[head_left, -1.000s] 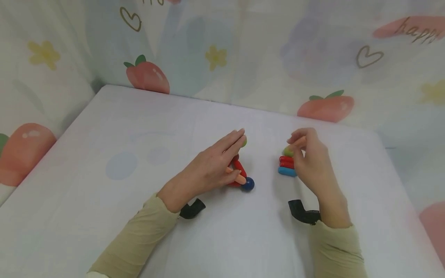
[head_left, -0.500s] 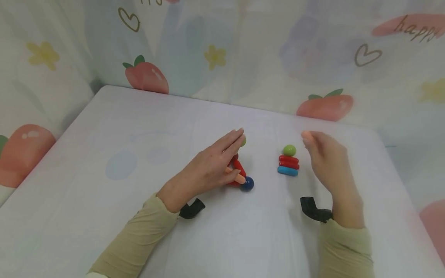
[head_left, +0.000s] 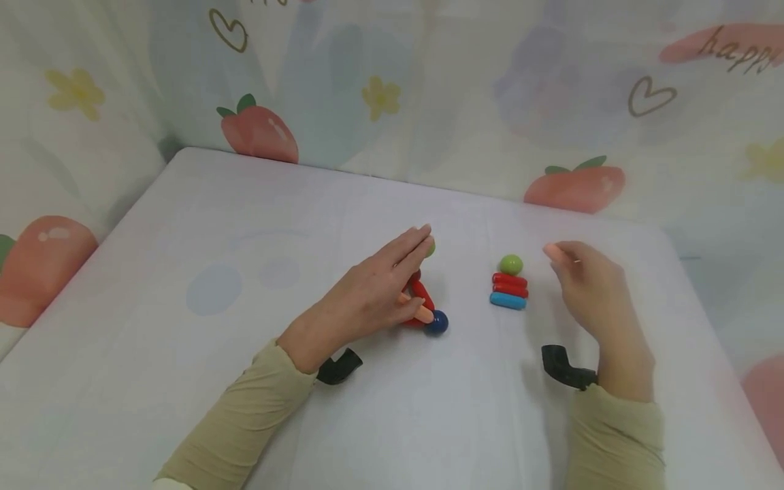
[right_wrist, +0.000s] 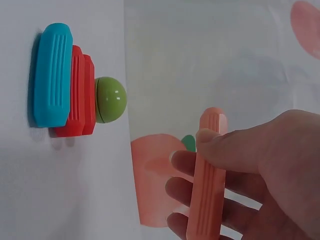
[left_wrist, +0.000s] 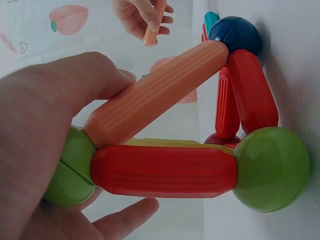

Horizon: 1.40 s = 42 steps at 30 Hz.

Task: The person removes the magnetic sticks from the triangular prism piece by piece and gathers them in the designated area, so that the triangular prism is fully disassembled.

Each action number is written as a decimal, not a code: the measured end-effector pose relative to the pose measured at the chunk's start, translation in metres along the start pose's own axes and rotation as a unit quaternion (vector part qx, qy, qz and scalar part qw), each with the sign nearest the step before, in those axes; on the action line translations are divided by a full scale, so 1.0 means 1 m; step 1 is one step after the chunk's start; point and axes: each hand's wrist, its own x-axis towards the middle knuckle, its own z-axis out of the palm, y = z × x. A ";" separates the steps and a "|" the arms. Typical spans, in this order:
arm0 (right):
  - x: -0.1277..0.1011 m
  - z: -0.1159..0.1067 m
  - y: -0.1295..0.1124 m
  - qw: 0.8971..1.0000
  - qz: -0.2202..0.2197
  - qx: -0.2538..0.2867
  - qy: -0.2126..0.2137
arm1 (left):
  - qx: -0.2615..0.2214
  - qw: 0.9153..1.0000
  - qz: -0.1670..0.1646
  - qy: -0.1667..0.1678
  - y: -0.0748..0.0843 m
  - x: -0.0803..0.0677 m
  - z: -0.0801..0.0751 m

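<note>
My left hand [head_left: 367, 289] holds a frame of magnetic building rods and balls at its top green ball [left_wrist: 75, 165], the thumb lying along an orange rod [left_wrist: 160, 90]. That rod slopes down to a dark blue ball [left_wrist: 237, 35] on the table. A red rod [left_wrist: 165, 170] joins the top ball to another green ball [left_wrist: 272, 170], and a yellow rod shows behind it. More red rods form the base, partly hidden. Off to the right, my right hand [head_left: 594, 292] pinches a loose orange rod [right_wrist: 207, 185] between thumb and fingers, raised above the table.
Between the hands lie a light green ball [head_left: 511, 265], two red rods [head_left: 510, 280] and a light blue rod [head_left: 508, 301] in a row on the white table [head_left: 245, 408]. Black curved mounts [head_left: 339, 367] sit at both wrists. A printed curtain [head_left: 453, 102] stands behind the table.
My right hand has lifted the orange rod away from beside the loose green ball and moved right with it, uncovering the row of parts. My left hand and the frame stay in place.
</note>
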 end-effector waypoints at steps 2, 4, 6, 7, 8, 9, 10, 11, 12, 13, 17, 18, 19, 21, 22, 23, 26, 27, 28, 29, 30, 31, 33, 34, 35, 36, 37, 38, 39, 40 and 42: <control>0.001 -0.001 0.003 1.000 0.004 -0.003 -0.004 | -0.002 1.000 0.000 0.002 0.000 0.000 -0.001; 0.001 -0.002 0.005 1.000 0.007 -0.007 -0.011 | -0.001 1.000 -0.001 0.001 -0.001 0.000 -0.001; 0.001 -0.002 0.006 1.000 0.011 -0.014 -0.025 | 0.001 1.000 -0.002 -0.001 -0.001 0.000 -0.001; 0.001 -0.002 0.007 0.999 0.015 -0.017 -0.035 | 0.001 1.000 -0.003 -0.003 -0.001 0.000 -0.001; 0.001 -0.003 0.007 0.999 0.016 -0.020 -0.044 | 0.002 1.000 -0.004 -0.005 -0.001 0.000 -0.001; 0.001 -0.003 0.008 0.998 0.020 -0.022 -0.054 | 0.003 1.000 -0.005 -0.008 -0.001 0.000 -0.001; 0.002 -0.003 0.008 0.998 0.022 -0.024 -0.061 | 0.003 1.000 -0.006 -0.009 0.000 0.000 -0.001; 0.002 -0.002 0.009 0.997 0.024 -0.027 -0.069 | 0.003 1.000 -0.007 -0.011 0.000 0.000 -0.002; 0.003 -0.002 0.009 0.996 0.026 -0.028 -0.076 | 0.001 1.000 -0.008 -0.010 0.000 0.000 -0.002; 0.003 -0.002 0.010 0.996 0.026 -0.029 -0.079 | 0.002 1.000 -0.009 -0.010 0.000 0.000 -0.003; 0.007 0.001 0.016 0.994 0.032 -0.039 -0.092 | 0.001 1.000 -0.006 0.000 0.000 0.000 -0.004; 0.008 0.001 0.017 0.994 0.035 -0.040 -0.098 | 0.000 1.000 -0.006 0.002 0.000 0.000 -0.004; 0.009 0.002 0.018 0.993 0.041 -0.041 -0.105 | 0.001 1.000 -0.006 0.003 0.000 0.000 -0.004; 0.010 0.004 0.021 0.990 0.058 -0.043 -0.123 | 0.001 1.000 -0.007 0.000 0.000 0.000 -0.003; 0.010 0.005 0.022 0.988 0.067 -0.044 -0.133 | 0.000 1.000 -0.009 -0.003 0.000 0.000 -0.003; 0.010 0.006 0.023 0.986 0.072 -0.046 -0.141 | -0.001 1.000 -0.010 -0.006 0.001 0.000 -0.003; 0.011 0.009 0.026 0.982 0.084 -0.052 -0.159 | -0.002 1.000 -0.014 -0.013 0.001 0.000 -0.002; 0.011 0.011 0.027 0.982 0.083 -0.053 -0.161 | -0.002 1.000 -0.014 -0.012 0.001 0.000 -0.002; 0.012 0.012 0.028 0.982 0.082 -0.052 -0.163 | -0.002 1.000 -0.014 -0.011 0.000 0.000 -0.002; 0.012 0.013 0.028 0.982 0.079 -0.052 -0.165 | -0.002 1.000 -0.013 -0.008 0.000 0.000 -0.002; 0.013 0.014 0.029 0.982 0.076 -0.051 -0.167 | 0.000 1.000 -0.012 -0.006 0.000 -0.001 -0.003; 0.013 0.015 0.030 0.981 0.073 -0.051 -0.170 | -0.001 1.000 -0.010 -0.004 0.000 -0.001 -0.003; 0.015 0.016 0.031 0.980 0.074 -0.051 -0.176 | 0.000 1.000 -0.007 -0.002 0.000 -0.001 -0.003; 0.015 0.016 0.032 0.980 0.073 -0.052 -0.178 | 0.000 1.000 -0.006 -0.003 0.000 -0.001 -0.002; 0.015 0.017 0.032 0.979 0.075 -0.054 -0.180 | 0.000 1.000 -0.005 -0.002 0.000 -0.001 -0.002; 0.016 0.017 0.032 0.979 0.077 -0.054 -0.183 | 0.000 1.000 -0.006 -0.002 0.000 -0.001 -0.003; 0.016 0.016 0.032 0.978 0.081 -0.052 -0.185 | 0.000 1.000 -0.007 -0.002 0.000 -0.001 -0.003; 0.016 0.016 0.032 0.978 0.085 -0.053 -0.185 | 0.001 1.000 -0.007 -0.002 0.000 -0.001 -0.003; 0.015 0.015 0.032 0.978 0.088 -0.053 -0.183 | 0.000 1.000 -0.007 -0.002 0.000 -0.001 -0.002; 0.015 0.015 0.031 0.978 0.090 -0.052 -0.179 | -0.001 1.000 -0.006 -0.002 0.000 -0.001 -0.002; 0.012 0.012 0.027 0.981 0.088 -0.051 -0.163 | -0.001 1.000 -0.006 -0.002 0.000 -0.001 -0.002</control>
